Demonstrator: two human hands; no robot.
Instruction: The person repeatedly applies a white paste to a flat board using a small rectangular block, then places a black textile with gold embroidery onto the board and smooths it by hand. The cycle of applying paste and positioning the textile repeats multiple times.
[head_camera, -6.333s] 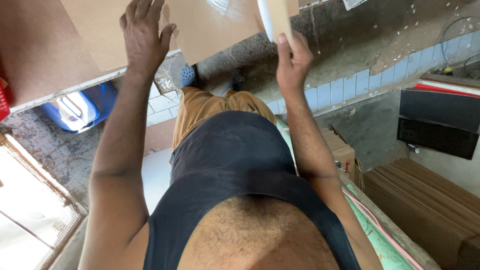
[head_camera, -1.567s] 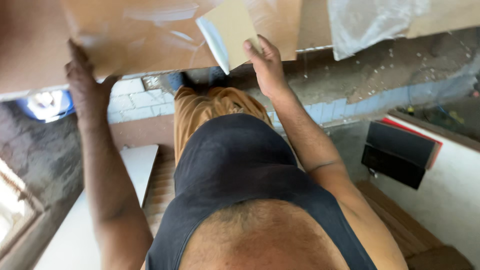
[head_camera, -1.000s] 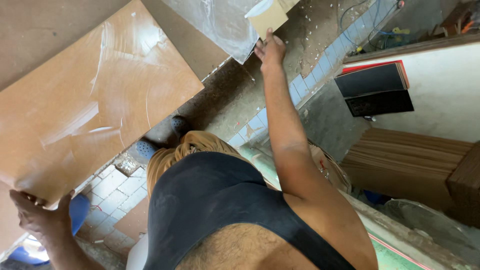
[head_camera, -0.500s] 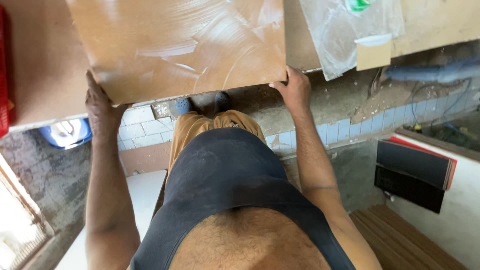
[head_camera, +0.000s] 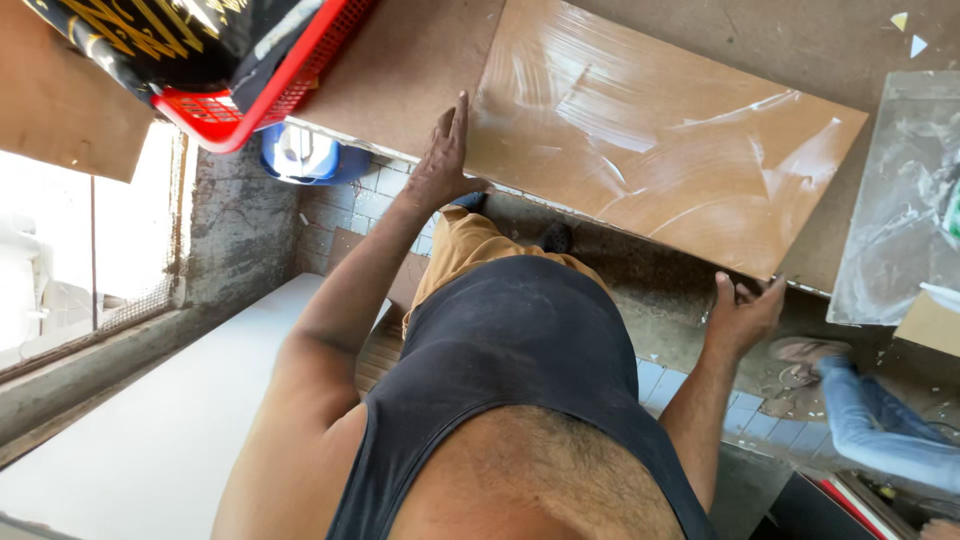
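A large brown board smeared with streaks of whitish glue lies flat on a brown worktable. My left hand is stretched out with fingers together, pressed against the board's left edge. My right hand curls its fingers around the board's near right corner. The board sits between my two hands, angled across the table. My torso in a dark sleeveless top fills the lower middle.
A red basket with dark printed cloth stands at the top left, above a blue bucket. A clear plastic sheet lies at the right. Another person's sandalled foot and jeans leg are at the lower right. A white panel lies lower left.
The glue spreader is out of my right hand. Both hands have gone to the board's edges, and the board has shifted from square-on to angled across the table.
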